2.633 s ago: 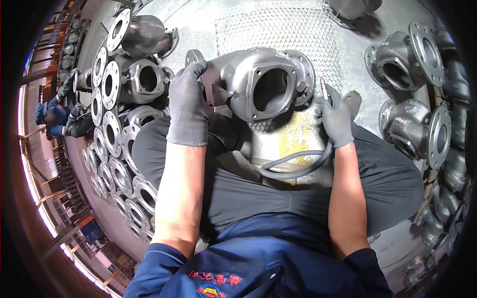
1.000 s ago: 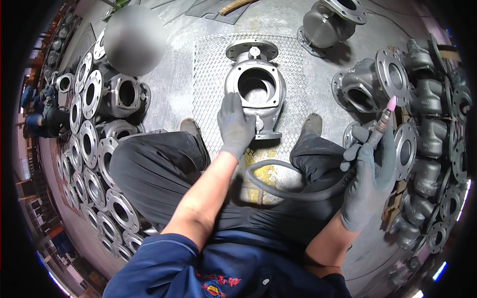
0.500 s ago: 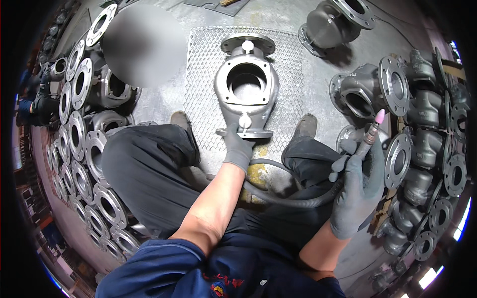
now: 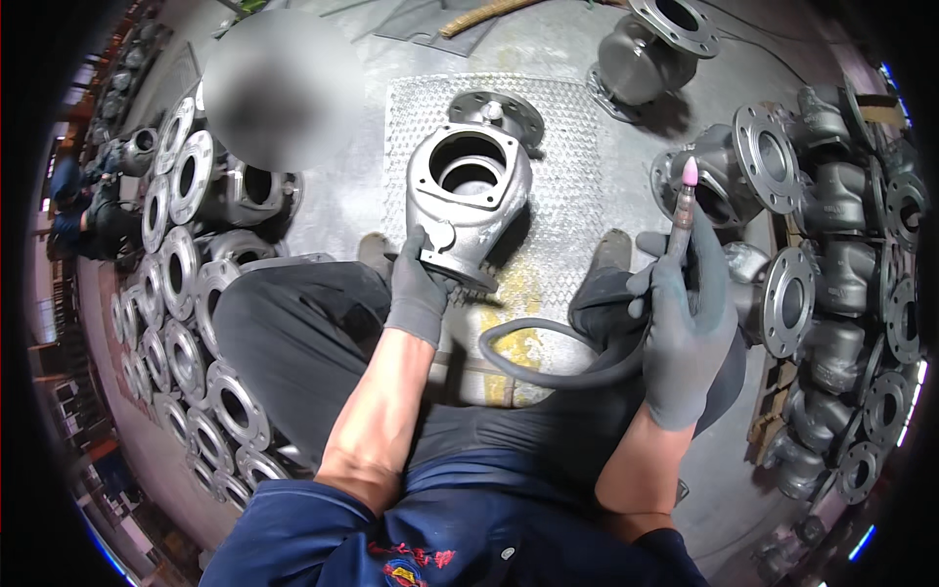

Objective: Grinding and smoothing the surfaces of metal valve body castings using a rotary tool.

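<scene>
Grey metal makes up the flanged casting [image 4: 438, 207], which sits askew over the mesh mat [image 4: 569, 186] in front of the person, its square-faced opening turned upward. The gloved left hand [image 4: 419, 292] clasps the left side of its near flange [image 4: 462, 276], thumb on top and the other fingers mostly hidden; whether that end is clear of the mat I cannot tell. The gloved right hand [image 4: 690, 338], well apart from the casting, curls loosely around a slim grinding tool [image 4: 682, 227], its pink tip [image 4: 691, 173] pointing away from the body. With one hand on such a bulky piece, the casting could roll or slip, pinching fingers beneath the flange or striking a shoe [image 4: 612, 256]. The looped hose [image 4: 543, 376] between the legs could snag and jerk the tool, and a spinning tip, if powered, could nick glove or metal.
</scene>
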Action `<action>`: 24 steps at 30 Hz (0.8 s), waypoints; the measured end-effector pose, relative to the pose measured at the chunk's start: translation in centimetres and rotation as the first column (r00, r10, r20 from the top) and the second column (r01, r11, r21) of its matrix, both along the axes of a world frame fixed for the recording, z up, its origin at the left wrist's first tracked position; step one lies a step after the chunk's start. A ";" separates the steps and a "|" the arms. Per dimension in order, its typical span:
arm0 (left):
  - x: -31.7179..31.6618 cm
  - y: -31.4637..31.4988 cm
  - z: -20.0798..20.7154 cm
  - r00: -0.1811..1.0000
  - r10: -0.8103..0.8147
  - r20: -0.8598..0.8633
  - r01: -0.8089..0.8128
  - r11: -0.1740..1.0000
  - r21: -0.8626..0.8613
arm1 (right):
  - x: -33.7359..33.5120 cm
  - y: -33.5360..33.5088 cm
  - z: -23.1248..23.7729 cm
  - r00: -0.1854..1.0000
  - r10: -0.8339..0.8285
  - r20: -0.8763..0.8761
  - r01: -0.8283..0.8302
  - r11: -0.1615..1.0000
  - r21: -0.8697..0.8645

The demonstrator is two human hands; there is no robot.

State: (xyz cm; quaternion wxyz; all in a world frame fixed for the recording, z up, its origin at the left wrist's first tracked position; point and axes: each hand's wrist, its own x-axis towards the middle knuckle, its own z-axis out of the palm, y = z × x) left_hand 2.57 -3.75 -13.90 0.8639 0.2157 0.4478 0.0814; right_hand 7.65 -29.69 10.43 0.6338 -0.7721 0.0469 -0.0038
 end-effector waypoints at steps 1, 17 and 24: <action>-0.1 0.5 2.5 1.000 -0.013 -0.021 0.014 0.998 0.069 | 0.0 -0.1 -0.1 1.000 -0.013 0.016 0.012 1.000 0.019; -0.2 3.6 13.2 1.000 -0.025 0.014 0.013 0.840 0.542 | -0.3 0.1 -2.8 0.994 0.104 0.020 -0.102 0.990 -0.099; 1.2 4.5 11.7 0.978 -0.088 -0.189 0.202 0.627 0.753 | 1.2 1.5 -6.1 0.968 0.194 -0.158 -0.225 0.952 -0.208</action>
